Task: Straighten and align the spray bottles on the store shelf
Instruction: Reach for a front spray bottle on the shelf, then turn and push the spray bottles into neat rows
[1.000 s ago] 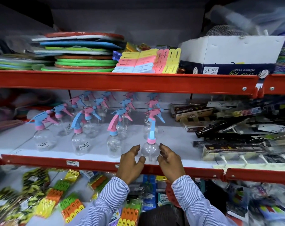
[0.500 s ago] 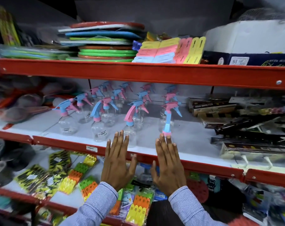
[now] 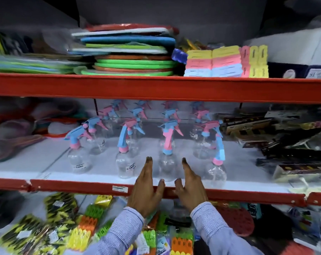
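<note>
two open hands framed a clear spray bottle at the front of the white shelf.

head view: the left hand (image 3: pixel 146 188) and the right hand (image 3: pixel 190 187) were held flat with fingers straight, palms facing each other, gripping nothing; whether they touched the bottle could not be told. between them stood the clear plastic spray bottle with a pink-and-blue trigger head (image 3: pixel 167 159), upright, just behind the red front rail (image 3: pixel 73 184) of the white middle shelf (image 3: pixel 36 162). other clear spray bottles with pink and blue heads stood in rows left, right and behind it; the one at the right (image 3: pixel 217 170) stood nearer the rail than the rest. striped light-blue sleeves (image 3: pixel 122 230) covered both forearms. stacked green, blue and orange round mats (image 3: pixel 130 59) lay on the shelf above, beside pastel sponges (image 3: pixel 225 61).
</note>
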A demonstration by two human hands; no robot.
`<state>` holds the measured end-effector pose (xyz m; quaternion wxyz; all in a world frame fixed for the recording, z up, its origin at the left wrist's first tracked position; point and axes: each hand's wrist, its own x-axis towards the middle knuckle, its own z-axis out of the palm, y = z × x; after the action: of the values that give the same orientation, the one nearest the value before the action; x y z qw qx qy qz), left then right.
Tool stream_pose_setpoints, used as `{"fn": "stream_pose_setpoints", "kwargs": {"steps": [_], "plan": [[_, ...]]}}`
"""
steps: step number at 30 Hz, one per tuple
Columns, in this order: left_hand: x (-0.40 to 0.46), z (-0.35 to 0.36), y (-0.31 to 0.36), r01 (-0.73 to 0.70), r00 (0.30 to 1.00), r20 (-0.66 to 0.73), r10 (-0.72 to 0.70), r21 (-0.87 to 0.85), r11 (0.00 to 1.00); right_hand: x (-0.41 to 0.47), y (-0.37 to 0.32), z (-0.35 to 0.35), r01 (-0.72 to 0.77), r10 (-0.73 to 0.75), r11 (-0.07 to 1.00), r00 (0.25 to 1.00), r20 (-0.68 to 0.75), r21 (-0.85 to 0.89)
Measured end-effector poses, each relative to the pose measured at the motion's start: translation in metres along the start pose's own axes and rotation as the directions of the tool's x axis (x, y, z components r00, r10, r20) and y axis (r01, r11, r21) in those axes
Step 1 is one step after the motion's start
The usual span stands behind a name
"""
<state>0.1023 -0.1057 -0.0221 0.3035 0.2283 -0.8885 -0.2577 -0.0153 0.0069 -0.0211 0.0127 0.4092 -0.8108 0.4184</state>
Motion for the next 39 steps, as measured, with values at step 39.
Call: {"fn": "stream_pose_setpoints", "kwargs": {"steps": [39], "plan": [[-0.048,-0.067,-0.035,-0.049,0.978,-0.174,0.113,0.331,0.942,-0.052,-0.049,0.038,0.419,-0.441,0.895,0.884,-0.155,-0.153]]}}
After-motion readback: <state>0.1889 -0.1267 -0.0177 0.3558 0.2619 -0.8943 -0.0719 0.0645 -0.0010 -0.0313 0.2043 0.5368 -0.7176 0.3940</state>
